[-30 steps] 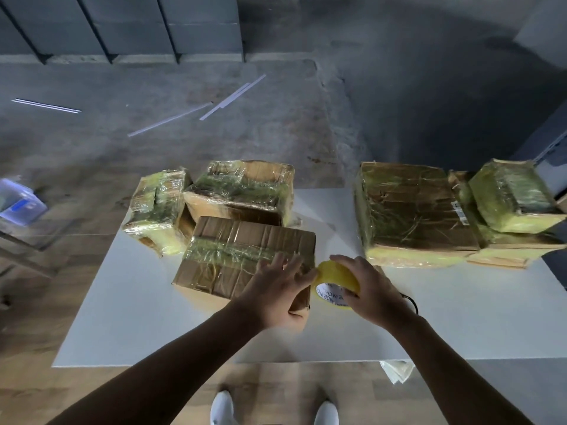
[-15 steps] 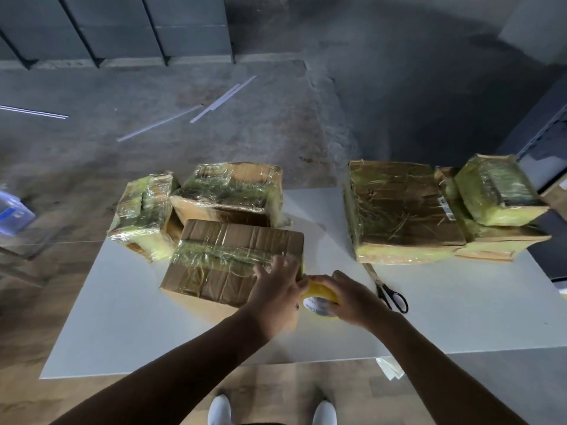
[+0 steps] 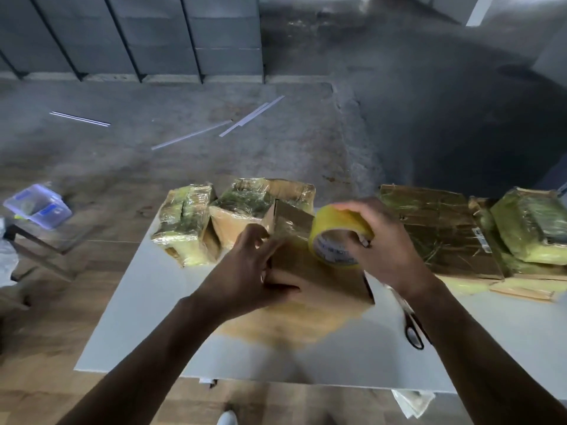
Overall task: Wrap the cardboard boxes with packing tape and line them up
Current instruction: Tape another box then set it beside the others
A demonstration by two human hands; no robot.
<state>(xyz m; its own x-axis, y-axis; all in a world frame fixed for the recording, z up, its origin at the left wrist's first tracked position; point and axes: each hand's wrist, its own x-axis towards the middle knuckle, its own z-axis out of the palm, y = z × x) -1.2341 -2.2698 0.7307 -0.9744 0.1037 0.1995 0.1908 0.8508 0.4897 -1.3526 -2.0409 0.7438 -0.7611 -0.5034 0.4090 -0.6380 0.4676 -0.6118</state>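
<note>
— Where the table (image 3: 138, 317) begins at the left, what stands on it?
— A small box (image 3: 184, 222) touching a wide box (image 3: 260, 200), both brown card under crinkled, glossy, yellowish film. Left of the table sits a clear plastic tub (image 3: 36, 205), blurred.
— And the left hand (image 3: 245, 271)?
— Its fingers curl round the near-left edge of the middle box (image 3: 319, 271), which is plain matte card, tilted, just in front of those two. Its lower part smears into a tan blur.
— The tape?
— A yellow roll (image 3: 334, 237) with a printed core, above that box's right side. The right hand (image 3: 386, 240) grips it, fingers bent over the top. Whether tape runs to the box, I cannot tell.
— Further right?
— Black-handled scissors (image 3: 410, 320), blades partly behind the wrist. Then a flat box (image 3: 435, 228), wrapped, and a wrapped stack (image 3: 530, 228), cut off by the frame.
</note>
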